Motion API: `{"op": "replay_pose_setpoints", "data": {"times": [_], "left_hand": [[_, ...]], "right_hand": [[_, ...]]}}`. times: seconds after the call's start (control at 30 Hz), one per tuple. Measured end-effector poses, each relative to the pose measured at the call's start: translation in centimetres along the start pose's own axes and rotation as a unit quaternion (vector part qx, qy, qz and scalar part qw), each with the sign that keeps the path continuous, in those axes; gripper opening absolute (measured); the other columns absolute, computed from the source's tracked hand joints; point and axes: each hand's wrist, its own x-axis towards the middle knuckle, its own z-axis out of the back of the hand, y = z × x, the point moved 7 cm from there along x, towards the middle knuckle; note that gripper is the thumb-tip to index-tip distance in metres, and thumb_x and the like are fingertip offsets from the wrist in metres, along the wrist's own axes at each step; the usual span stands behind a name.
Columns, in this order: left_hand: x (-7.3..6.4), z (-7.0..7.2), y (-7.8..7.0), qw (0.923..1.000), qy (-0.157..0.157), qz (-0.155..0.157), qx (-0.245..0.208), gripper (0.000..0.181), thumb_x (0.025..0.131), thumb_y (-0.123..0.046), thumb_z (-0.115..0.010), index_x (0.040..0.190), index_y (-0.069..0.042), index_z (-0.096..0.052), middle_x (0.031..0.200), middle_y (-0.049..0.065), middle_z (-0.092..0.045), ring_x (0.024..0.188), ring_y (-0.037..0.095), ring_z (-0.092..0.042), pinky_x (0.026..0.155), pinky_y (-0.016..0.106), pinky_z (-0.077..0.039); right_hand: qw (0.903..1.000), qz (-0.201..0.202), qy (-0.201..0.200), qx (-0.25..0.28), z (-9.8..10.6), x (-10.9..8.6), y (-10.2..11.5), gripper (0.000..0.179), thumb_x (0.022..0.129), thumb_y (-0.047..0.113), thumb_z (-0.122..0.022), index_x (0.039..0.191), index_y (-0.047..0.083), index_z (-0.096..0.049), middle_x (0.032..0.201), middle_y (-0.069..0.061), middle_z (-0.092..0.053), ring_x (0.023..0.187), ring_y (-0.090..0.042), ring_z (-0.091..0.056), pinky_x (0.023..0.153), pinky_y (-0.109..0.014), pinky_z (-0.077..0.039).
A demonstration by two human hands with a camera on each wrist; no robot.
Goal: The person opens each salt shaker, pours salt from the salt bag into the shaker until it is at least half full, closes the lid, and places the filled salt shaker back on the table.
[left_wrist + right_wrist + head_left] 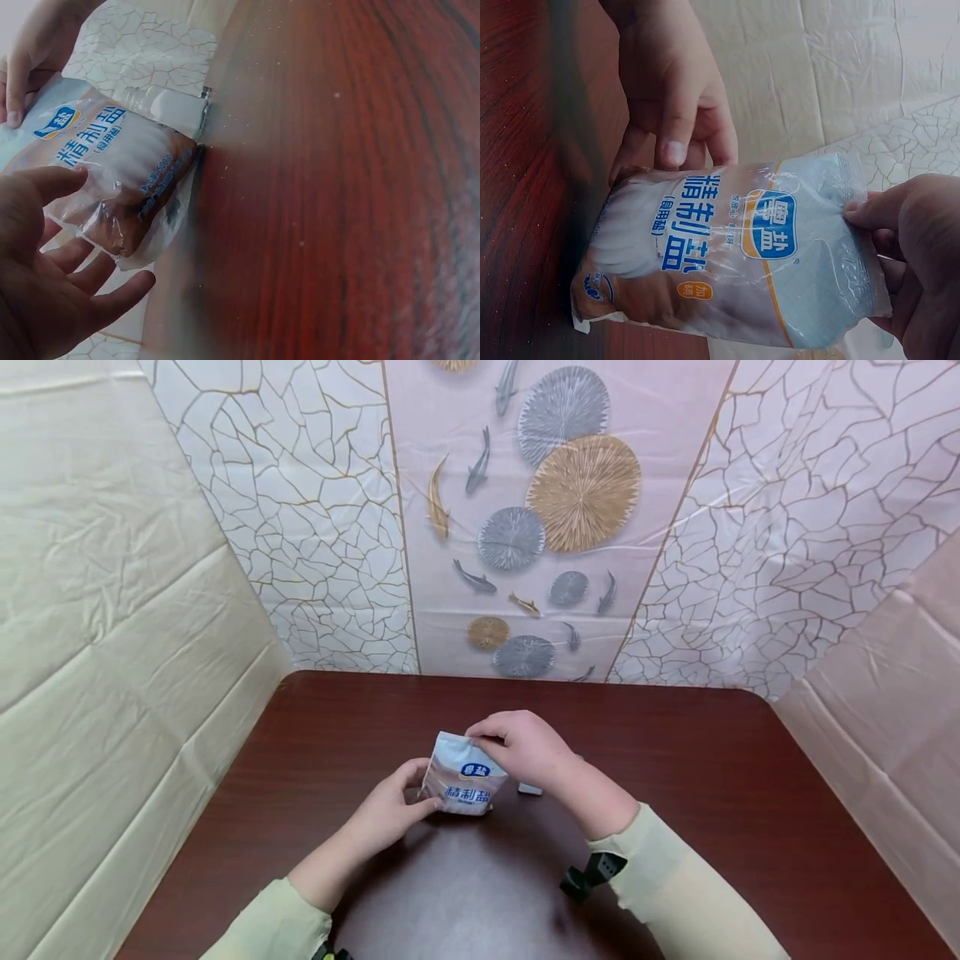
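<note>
Head view: bag of refined salt (468, 781) near the middle of the tabletop (465, 893), upright with a slight lean. Right hand (528, 747) pinches its top corner; left hand (386, 814) at the lower side, probably to steady the loose, heavy base.

Left wrist: left thumb by the printed front, fingers spread apart, no firm grip. Clear bottle (169, 109) upright beyond the bag, likely set close to keep it within reach.

Right wrist: right thumb and fingers clamp the top edge, presumably keeping the soft pouch standing. Whether the seal is cut, cannot tell.
</note>
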Motion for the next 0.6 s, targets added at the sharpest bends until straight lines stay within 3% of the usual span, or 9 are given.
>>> {"op": "replay_pose_setpoints", "data": {"times": [0.27, 0.43, 0.6], "left_hand": [[0.2, -0.2, -0.1, 0.9991, -0.007, 0.014, 0.040, 0.052, 0.088, -0.014, -0.076, 0.135, -0.016, -0.054, 0.122, 0.005, -0.066, 0.103, 0.019, -0.066, 0.089, 0.041, -0.052], [0.2, -0.2, 0.4, 0.9969, -0.012, 0.035, 0.069, 0.045, 0.089, -0.018, -0.075, 0.131, -0.018, -0.058, 0.117, 0.000, -0.068, 0.101, 0.016, -0.066, 0.084, 0.037, -0.052], [0.2, -0.6, 0.5, 0.9947, -0.005, 0.030, 0.098, 0.035, 0.090, -0.019, -0.074, 0.122, -0.017, -0.061, 0.108, -0.004, -0.070, 0.096, 0.014, -0.063, 0.082, 0.035, -0.050]], "right_hand": [[0.9999, 0.010, 0.006, -0.003, 0.0, 0.3, 0.4, 0.018, 0.093, 0.017, -0.071, 0.110, 0.017, -0.077, 0.104, 0.005, -0.073, 0.094, -0.008, -0.066, 0.080, -0.028, -0.054], [0.9999, 0.010, 0.010, 0.001, -0.3, 0.4, 0.8, 0.017, 0.093, 0.018, -0.070, 0.108, 0.019, -0.077, 0.103, 0.007, -0.073, 0.094, -0.006, -0.066, 0.080, -0.027, -0.053], [0.9999, 0.005, 0.014, 0.007, -0.6, 0.2, 1.1, 0.015, 0.093, 0.018, -0.070, 0.107, 0.018, -0.077, 0.101, 0.007, -0.073, 0.092, -0.006, -0.066, 0.079, -0.028, -0.053]]}}
